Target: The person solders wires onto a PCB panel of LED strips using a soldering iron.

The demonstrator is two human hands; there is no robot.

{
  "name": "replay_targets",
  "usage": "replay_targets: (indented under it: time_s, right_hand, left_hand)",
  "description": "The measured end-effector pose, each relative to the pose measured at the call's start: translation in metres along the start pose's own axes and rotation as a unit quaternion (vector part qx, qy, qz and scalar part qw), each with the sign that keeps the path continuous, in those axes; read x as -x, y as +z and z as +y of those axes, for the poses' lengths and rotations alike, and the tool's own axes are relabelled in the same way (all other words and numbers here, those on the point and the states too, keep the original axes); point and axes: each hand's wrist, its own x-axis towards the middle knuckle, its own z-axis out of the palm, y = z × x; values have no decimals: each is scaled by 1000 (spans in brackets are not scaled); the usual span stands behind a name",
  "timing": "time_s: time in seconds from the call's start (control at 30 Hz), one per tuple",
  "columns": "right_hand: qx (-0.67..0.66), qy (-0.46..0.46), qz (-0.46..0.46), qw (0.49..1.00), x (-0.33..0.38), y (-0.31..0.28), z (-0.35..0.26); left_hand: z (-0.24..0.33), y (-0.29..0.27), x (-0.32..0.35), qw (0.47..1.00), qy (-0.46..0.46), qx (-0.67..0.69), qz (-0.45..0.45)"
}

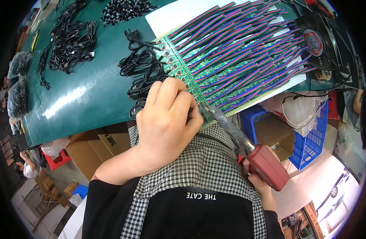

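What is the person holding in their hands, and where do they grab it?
The right hand holds a soldering iron by its red handle. The left hand pinches something small at the circuit boards; its fingers hide what it is.

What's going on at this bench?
A person is soldering. The right hand grips a red-handled soldering iron, its tip at the near edge of a row of green circuit boards fitted with red, blue and green wires. The left hand is pressed at that same spot. Bundled black cables lie alongside on the green table.
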Motion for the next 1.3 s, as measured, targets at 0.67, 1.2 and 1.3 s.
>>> replay_targets:
  time_s: [0.67,1.2,1.3]
  right_hand:
    - [-233,155,58,958,-14,11,-30]
    - [-127,56,12,990,7,3,-6]
    - [-86,26,11,996,3,2,-7]
  left_hand:
    - [-7,-9,1,995,4,92,-30]
    - [-2,-19,-13,988,3,49,-145]
    - [0,-21,-15,987,1,44,-157]
